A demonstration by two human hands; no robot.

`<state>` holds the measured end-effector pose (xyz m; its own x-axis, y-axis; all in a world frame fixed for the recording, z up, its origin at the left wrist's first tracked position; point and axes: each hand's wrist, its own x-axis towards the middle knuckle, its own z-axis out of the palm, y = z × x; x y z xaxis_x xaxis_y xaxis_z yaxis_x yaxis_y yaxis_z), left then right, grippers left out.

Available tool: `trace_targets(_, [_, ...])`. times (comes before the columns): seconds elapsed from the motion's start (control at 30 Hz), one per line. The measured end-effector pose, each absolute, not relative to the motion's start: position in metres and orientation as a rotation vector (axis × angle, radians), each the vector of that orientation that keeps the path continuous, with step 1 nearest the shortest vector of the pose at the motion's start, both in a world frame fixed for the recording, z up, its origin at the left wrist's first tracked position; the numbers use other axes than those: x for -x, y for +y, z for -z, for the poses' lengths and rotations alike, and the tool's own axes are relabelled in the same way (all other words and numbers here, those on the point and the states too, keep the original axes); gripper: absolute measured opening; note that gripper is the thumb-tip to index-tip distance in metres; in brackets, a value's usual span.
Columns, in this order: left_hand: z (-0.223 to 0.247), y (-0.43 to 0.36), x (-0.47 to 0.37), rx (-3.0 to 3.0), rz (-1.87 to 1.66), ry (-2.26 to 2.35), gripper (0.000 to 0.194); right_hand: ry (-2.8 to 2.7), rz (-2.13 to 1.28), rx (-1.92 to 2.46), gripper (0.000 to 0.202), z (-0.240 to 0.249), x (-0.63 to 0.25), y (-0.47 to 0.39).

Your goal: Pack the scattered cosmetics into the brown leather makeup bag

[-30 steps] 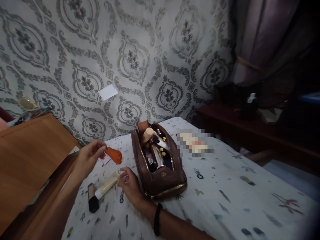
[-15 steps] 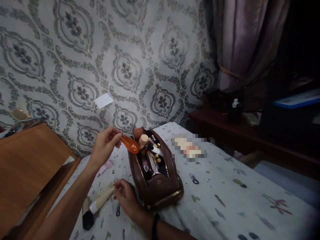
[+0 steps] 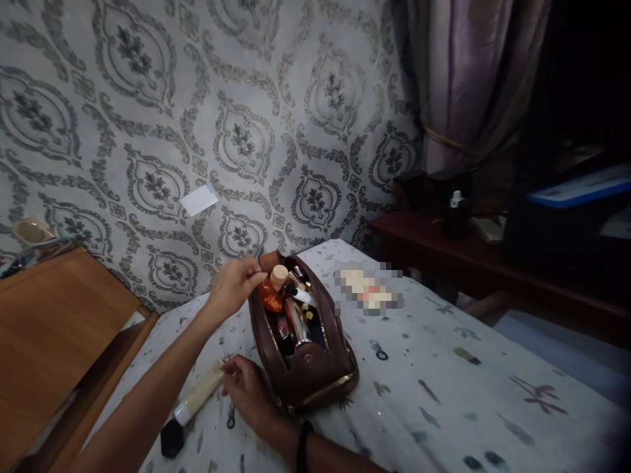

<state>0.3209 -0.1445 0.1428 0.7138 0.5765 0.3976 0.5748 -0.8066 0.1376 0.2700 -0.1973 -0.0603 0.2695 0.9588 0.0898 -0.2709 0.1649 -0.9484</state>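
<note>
My left hand (image 3: 236, 282) pinches the narrow top of an orange translucent bottle (image 3: 271, 295). Its rounded lower part sits inside the open mouth of a brown zippered bag (image 3: 315, 371), against the left rim. Also in the bag are a bottle with a peach-coloured cap (image 3: 279, 274), a white tube with a black cap (image 3: 303, 297) and several other small cosmetic items. Left of the bag's front end, my right hand (image 3: 249, 397) rests with loosely curled, parted fingers. Its fingertips lie at the far end of a cream-coloured tube (image 3: 200, 392); whether they touch is unclear.
A black-capped item (image 3: 172, 438) lies by the tube on the patterned bedcover (image 3: 424, 368). Right of the bag is a pixelated item (image 3: 369, 289). A wooden cabinet (image 3: 59, 328) stands at left, a dark red desk (image 3: 424, 240) at right, and a papered wall behind.
My left hand has moved right and lowered the orange bottle from above the bag's left rim into its opening. My right hand has stayed almost still. The view has shifted slightly.
</note>
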Motion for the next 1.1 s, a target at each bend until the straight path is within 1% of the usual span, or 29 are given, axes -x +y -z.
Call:
trace_targets(0.27, [-0.132,-0.128,-0.332,-3.294,-0.291,0.997,0.015,-0.866,-1.047,1.000,0.013,0.063,-0.270,-0.196])
trace_targets(0.57, [-0.132,-0.135,-0.348,-3.360,0.137,1.153,0.015,-0.841,-1.047,1.040,0.014,0.060,-0.269,-0.196])
trace_targets(0.63, [-0.132,-0.137,-0.352,-3.347,0.148,1.147,0.011,-0.859,-1.052,1.063,0.014,0.059,-0.271,-0.198])
trace_targets(0.73, [-0.129,-0.134,-0.356,-3.297,0.052,1.111,0.007,-0.877,-1.044,1.085,0.014,0.060,-0.272,-0.198])
trace_targets(0.9, [-0.126,-0.121,-0.358,-3.300,0.047,1.115,0.018,-0.856,-1.016,1.088,0.013,0.067,-0.267,-0.193])
trace_targets(1.1, [-0.123,-0.118,-0.356,-3.322,0.038,1.124,0.007,-0.858,-1.006,1.068,0.013,0.066,-0.268,-0.194])
